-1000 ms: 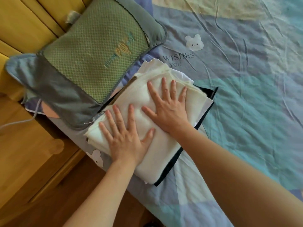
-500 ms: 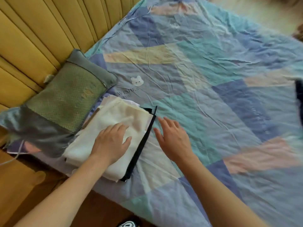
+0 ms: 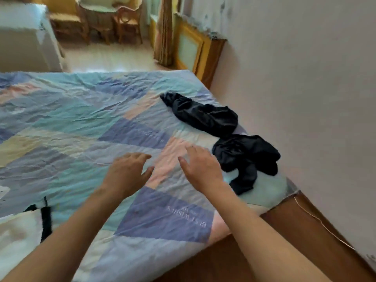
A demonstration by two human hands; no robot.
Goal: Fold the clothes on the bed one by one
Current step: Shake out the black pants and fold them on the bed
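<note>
Two crumpled black garments lie near the bed's right edge: one (image 3: 205, 116) farther away, one (image 3: 247, 157) nearer. My right hand (image 3: 201, 167) hovers open just left of the nearer black garment, apart from it. My left hand (image 3: 127, 173) hovers open over the patchwork sheet (image 3: 71, 123), fingers spread and empty. The folded stack (image 3: 19, 231), a white cloth over a black one, shows at the bottom left edge, partly cut off.
A pale wall (image 3: 305, 78) runs close along the bed's right side, with brown floor (image 3: 305, 231) between them. Beyond the bed's far end stand a wooden cabinet (image 3: 195, 47), chairs (image 3: 126, 21) and a white unit (image 3: 24, 41).
Both hands have left the folded white stack and moved right across the bed toward the black garments. The view has swung from the pillow side to the bed's right edge.
</note>
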